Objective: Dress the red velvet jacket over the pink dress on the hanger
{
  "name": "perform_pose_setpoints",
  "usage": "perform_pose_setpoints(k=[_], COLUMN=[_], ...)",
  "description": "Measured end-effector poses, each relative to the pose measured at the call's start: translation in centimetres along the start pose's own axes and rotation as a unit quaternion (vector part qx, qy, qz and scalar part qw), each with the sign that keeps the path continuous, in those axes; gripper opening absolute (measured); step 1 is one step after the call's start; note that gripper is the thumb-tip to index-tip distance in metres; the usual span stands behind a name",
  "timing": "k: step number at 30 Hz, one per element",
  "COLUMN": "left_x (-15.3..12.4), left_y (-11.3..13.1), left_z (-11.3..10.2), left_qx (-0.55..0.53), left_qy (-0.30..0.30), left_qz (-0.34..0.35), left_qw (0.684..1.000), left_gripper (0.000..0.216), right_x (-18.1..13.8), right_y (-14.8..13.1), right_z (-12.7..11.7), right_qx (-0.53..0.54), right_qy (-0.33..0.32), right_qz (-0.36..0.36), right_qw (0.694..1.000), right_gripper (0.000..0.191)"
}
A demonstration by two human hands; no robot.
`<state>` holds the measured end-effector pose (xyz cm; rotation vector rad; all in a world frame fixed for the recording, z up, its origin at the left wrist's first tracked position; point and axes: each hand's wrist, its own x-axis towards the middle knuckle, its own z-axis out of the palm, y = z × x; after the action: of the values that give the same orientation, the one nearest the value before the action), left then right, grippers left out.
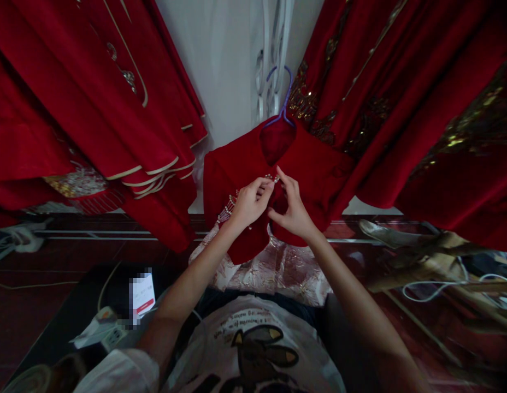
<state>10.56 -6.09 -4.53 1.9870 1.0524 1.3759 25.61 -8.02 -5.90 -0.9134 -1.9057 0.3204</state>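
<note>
A red garment top hangs by its neck on a purple hanger before me, its lower part reaching toward my lap. At the neckline is a small beaded ornament. My left hand is closed, thumb and fingers pinched at the ornament's lower edge; what lies between the fingertips is partly hidden. My right hand has its thumb and fingers apart, with the index fingertip against the beads. A beaded fringe shows left of my left wrist. Pale, shiny patterned fabric lies across my lap beneath the red cloth.
Red garments with pale edging hang at left; red garments with gold sequins hang at right. A white metal rack holds the hanger. A black surface at lower left bears a white card and a power strip. Cords lie at right.
</note>
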Motion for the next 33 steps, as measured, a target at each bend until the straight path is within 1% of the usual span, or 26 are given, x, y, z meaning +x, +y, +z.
perform_pose_setpoints(k=[1, 2, 4, 6, 8, 9, 11, 12, 14, 15, 17, 18, 20, 22, 24, 26, 29, 31, 33], left_x=[-0.3, -0.6, -1.2, -1.7, -2.2, -2.5, -2.9, -3.1, -3.4, -3.6, -3.9, -4.0, -4.4, -4.7, -4.9, -5.0, -4.9, -4.8, -4.7], left_y=[-0.1, -0.3, -0.5, -0.6, -0.6, -0.5, -0.5, -0.7, -1.2, -1.7, -3.1, -3.9, -5.6, -7.1, -8.1, -8.3, -8.0, -7.6, -7.3], left_z=[0.2, 0.3, 0.6, 0.9, 1.0, 0.9, 0.6, 0.3, -0.6, -1.1, -2.2, -2.7, -3.3, -3.3, -3.0, -2.5, -2.1, -2.2, -2.3], left_qx=[-0.028, -0.052, -0.089, -0.115, -0.13, -0.138, -0.15, -0.148, -0.107, -0.068, 0.023, 0.062, 0.098, 0.077, 0.03, -0.006, -0.03, -0.04, -0.049], left_qy=[0.003, 0.002, -0.01, -0.023, -0.024, -0.02, -0.007, 0.004, 0.045, 0.075, 0.137, 0.161, 0.179, 0.167, 0.147, 0.14, 0.163, 0.182, 0.179], left_qz=[-0.018, -0.034, -0.059, -0.075, -0.085, -0.089, -0.102, -0.107, -0.109, -0.101, -0.079, -0.073, -0.083, -0.11, -0.126, -0.127, -0.121, -0.118, -0.117], left_qw=[0.999, 0.998, 0.994, 0.99, 0.988, 0.986, 0.983, 0.983, 0.987, 0.99, 0.987, 0.982, 0.976, 0.977, 0.981, 0.982, 0.979, 0.975, 0.976], left_gripper=[0.022, 0.024, 0.027, 0.03, 0.031, 0.03, 0.028, 0.027, 0.023, 0.019, 0.014, 0.017, 0.03, 0.039, 0.041, 0.038, 0.033, 0.03, 0.025], right_x=[-0.6, -1.2, -2.0, -2.3, -2.2, -2.1, -1.9, -1.8, -1.7, -1.7, -1.7, -1.6, -1.7, -1.8, -1.9, -2.0, -1.8, -1.4, -0.7], right_y=[0.1, 0.3, 1.1, 2.1, 3.0, 3.3, 3.5, 3.4, 2.6, 1.9, 0.1, -0.9, -2.9, -4.3, -4.8, -4.3, -2.3, -1.0, -0.1], right_z=[0.3, 0.6, 0.7, 0.0, -1.8, -3.0, -5.7, -7.0, -9.1, -9.9, -10.6, -10.6, -10.1, -9.0, -7.5, -5.6, -2.5, -0.3, 1.8], right_qx=[-0.02, -0.036, -0.058, -0.071, -0.081, -0.088, -0.115, -0.127, -0.112, -0.085, -0.009, 0.03, 0.086, 0.114, 0.131, 0.149, 0.172, 0.171, 0.154], right_qy=[-0.012, -0.022, -0.033, -0.026, -0.003, 0.014, 0.019, 0.023, 0.029, 0.034, 0.042, 0.04, 0.015, -0.042, -0.109, -0.153, -0.153, -0.111, -0.06], right_qz=[-0.006, -0.007, 0.003, 0.014, 0.038, 0.061, 0.124, 0.147, 0.155, 0.15, 0.134, 0.127, 0.117, 0.115, 0.119, 0.12, 0.122, 0.141, 0.156], right_qw=[1.0, 0.999, 0.998, 0.997, 0.996, 0.994, 0.985, 0.981, 0.981, 0.984, 0.99, 0.991, 0.989, 0.986, 0.978, 0.97, 0.966, 0.969, 0.974], right_gripper=[0.101, 0.103, 0.1, 0.097, 0.089, 0.083, 0.058, 0.043, 0.026, 0.023, 0.024, 0.026, 0.03, 0.032, 0.032, 0.033, 0.037, 0.038, 0.037])
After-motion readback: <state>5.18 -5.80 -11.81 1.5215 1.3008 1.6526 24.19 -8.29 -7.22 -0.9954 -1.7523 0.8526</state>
